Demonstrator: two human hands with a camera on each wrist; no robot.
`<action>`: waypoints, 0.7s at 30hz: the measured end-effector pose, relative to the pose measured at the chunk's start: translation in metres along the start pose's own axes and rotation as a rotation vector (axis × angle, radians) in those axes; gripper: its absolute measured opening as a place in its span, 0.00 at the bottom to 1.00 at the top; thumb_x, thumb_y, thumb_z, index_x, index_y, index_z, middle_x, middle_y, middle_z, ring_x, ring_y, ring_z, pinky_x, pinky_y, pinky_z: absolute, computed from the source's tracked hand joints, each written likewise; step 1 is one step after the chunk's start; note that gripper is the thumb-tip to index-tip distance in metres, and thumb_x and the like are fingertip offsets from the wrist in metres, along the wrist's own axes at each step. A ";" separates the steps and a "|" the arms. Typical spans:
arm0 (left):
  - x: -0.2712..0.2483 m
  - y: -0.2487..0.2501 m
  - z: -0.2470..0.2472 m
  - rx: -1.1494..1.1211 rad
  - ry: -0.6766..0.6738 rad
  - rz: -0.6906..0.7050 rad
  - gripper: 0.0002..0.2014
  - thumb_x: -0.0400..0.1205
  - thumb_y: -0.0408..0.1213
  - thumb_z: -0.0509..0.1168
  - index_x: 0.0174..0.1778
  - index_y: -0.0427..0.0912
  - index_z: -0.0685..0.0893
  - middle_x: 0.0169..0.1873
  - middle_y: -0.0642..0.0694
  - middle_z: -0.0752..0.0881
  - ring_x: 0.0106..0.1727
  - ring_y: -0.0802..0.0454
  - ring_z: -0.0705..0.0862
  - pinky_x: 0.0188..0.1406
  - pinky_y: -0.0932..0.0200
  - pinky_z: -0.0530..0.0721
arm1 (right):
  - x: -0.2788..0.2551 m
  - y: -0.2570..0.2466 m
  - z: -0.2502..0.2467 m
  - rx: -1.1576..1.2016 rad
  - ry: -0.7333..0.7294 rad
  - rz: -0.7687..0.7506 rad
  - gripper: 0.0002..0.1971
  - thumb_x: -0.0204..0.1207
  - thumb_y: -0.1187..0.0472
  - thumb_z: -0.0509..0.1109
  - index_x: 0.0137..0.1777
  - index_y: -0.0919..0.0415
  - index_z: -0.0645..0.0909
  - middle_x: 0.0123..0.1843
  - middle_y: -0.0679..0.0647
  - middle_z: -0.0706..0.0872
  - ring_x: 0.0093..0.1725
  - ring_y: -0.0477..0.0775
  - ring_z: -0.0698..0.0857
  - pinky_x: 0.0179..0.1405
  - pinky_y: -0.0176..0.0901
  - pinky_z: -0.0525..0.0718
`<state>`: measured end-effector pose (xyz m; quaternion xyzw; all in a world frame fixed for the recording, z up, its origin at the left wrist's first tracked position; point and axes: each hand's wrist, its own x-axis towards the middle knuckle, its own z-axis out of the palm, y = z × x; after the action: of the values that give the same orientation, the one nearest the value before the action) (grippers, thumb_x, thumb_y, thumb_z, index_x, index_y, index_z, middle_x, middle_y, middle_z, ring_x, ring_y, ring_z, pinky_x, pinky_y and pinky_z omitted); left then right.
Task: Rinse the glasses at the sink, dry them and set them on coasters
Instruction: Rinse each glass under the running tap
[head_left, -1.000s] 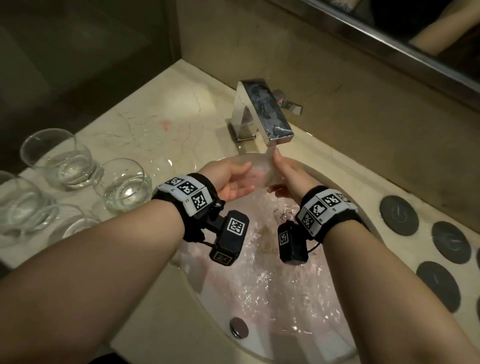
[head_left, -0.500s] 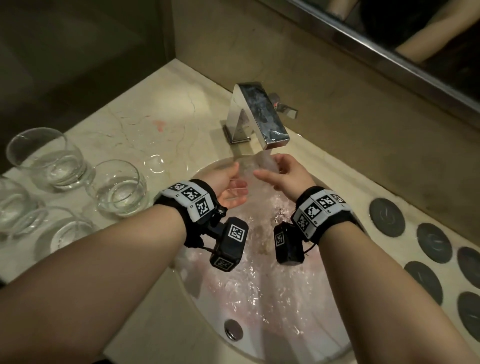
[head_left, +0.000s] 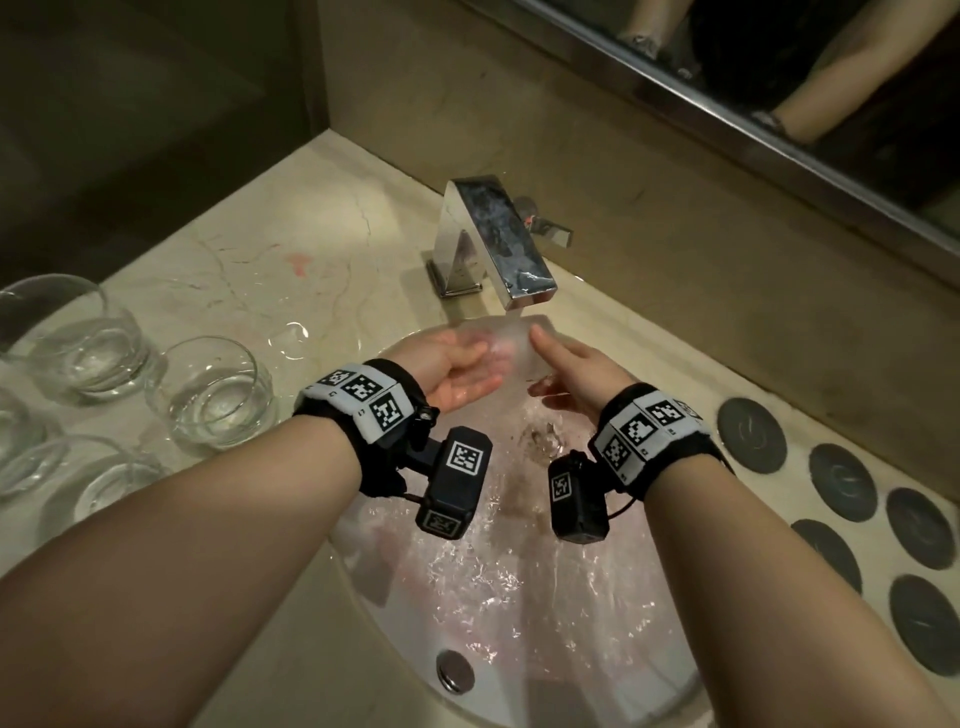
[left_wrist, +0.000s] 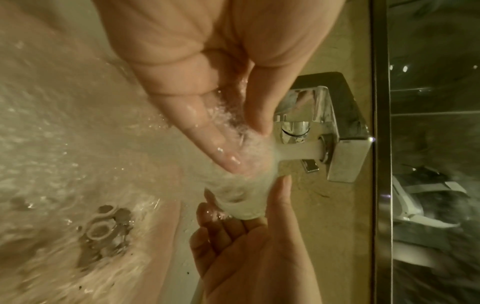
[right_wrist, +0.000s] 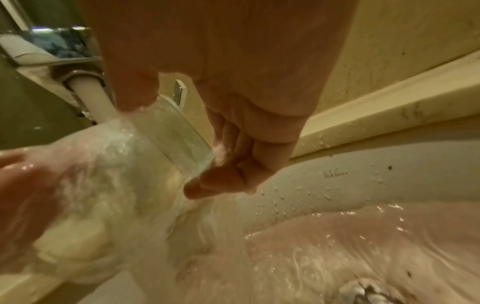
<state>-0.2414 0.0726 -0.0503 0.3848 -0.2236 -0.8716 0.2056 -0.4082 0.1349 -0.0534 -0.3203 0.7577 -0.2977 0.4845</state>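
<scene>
Both hands are under the running tap, over the top of the sink in the middle of the frame. The right hand has a clear glass tipped on its side, thumb on one side and curled fingers on the other, so it is plainly gripping it. The stream from the chrome faucet hits the glass and breaks into froth. The left hand is palm up with its fingers stretched out and wet, reaching into the water at the glass's mouth; it grips nothing that I can see.

At the left edge of the frame more glasses stand upright on the marble counter, each with a little water at the bottom. At the right edge a double row of dark round coasters lies bare on the counter. Water sheets across the basin toward the drain at the bottom
</scene>
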 end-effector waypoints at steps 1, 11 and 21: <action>0.000 0.001 0.000 -0.037 0.005 -0.004 0.14 0.83 0.24 0.57 0.64 0.35 0.77 0.50 0.38 0.86 0.49 0.48 0.86 0.42 0.58 0.89 | 0.000 -0.002 -0.001 -0.012 0.003 0.003 0.34 0.73 0.32 0.63 0.70 0.57 0.76 0.54 0.58 0.86 0.49 0.52 0.86 0.50 0.44 0.83; -0.002 0.000 0.011 1.323 0.067 0.347 0.04 0.82 0.35 0.64 0.50 0.42 0.83 0.45 0.50 0.83 0.46 0.54 0.80 0.43 0.77 0.75 | -0.004 0.006 0.000 -0.351 -0.068 -0.189 0.46 0.66 0.61 0.80 0.80 0.48 0.58 0.75 0.50 0.72 0.72 0.52 0.74 0.69 0.51 0.76; -0.004 0.001 0.016 1.745 0.000 0.426 0.08 0.83 0.36 0.61 0.55 0.46 0.84 0.52 0.51 0.84 0.52 0.53 0.78 0.43 0.63 0.64 | 0.001 -0.003 -0.011 -0.274 -0.095 -0.164 0.34 0.70 0.73 0.74 0.75 0.55 0.70 0.66 0.55 0.79 0.65 0.56 0.80 0.64 0.52 0.81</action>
<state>-0.2509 0.0771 -0.0376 0.3543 -0.8731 -0.3349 -0.0027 -0.4179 0.1339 -0.0478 -0.4578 0.7387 -0.2148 0.4457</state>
